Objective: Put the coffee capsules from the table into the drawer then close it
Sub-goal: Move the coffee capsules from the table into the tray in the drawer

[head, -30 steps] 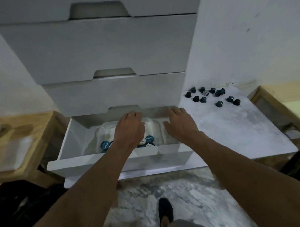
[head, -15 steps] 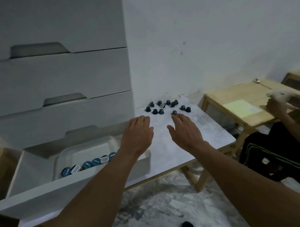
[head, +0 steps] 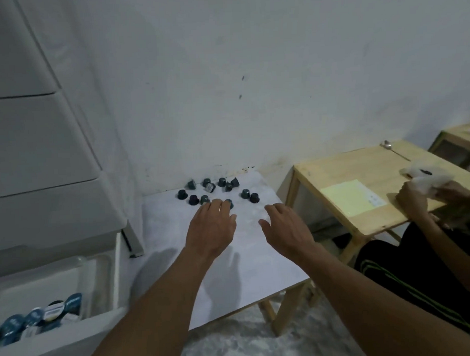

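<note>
A low table [head: 232,271] with a white, marbled top stands against a scuffed white wall [head: 252,84]. The floor [head: 234,343] below is pale mottled stone. On the left rises a white chest of drawers [head: 41,144], its bottom drawer [head: 109,275] pulled out beside the table's near left corner. Blue-lidded capsules [head: 33,318] lie in a white tray inside the drawer.

The dark coffee capsules [head: 221,182] sit in a loose cluster at the far edge of the table, close to the wall; a few are tipped on their sides. The left hand [head: 211,229] hovers palm down with its fingers stretched out and holds nothing. Its fingertips reach the nearest capsule of the cluster, though contact cannot be judged. The right hand [head: 286,229] hangs just beside it over the bare tabletop, fingers relaxed and spread, also holding nothing.

To the right stands a wooden table [head: 335,174], just beside the white one. It carries a pale yellow sheet [head: 354,197] and a spoon [head: 392,148]. A second person [head: 418,264] in dark clothes sits at it, both hands around a crumpled white bundle [head: 425,176]. Nothing lies between the hands and the cluster.
</note>
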Tool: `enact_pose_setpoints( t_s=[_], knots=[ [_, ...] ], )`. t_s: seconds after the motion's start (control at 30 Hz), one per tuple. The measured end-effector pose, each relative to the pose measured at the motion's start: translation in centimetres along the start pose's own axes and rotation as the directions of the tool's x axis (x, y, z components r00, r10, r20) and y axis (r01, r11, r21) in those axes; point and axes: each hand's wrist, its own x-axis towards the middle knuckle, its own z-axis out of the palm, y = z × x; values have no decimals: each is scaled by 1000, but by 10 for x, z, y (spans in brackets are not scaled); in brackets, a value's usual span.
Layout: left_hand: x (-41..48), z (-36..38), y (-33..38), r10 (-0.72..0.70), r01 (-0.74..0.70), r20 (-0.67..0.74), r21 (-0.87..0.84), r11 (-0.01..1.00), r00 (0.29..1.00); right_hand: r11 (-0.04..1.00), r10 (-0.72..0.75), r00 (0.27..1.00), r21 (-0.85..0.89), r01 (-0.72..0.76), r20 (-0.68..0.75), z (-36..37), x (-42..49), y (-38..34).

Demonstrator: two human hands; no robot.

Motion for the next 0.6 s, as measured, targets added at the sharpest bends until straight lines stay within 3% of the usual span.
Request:
enact_pose_setpoints(
  t_s=[0.27, 0.6],
  knots=[
    [46, 56, 19, -89, 88, 173, 13, 996, 981, 998, -13, 995, 63, 7, 100, 17, 60, 46],
    [116, 138, -21, -171, 191, 383, -14, 982, 908, 993, 14, 974, 107, -39, 228, 69, 165, 66]
  ],
)
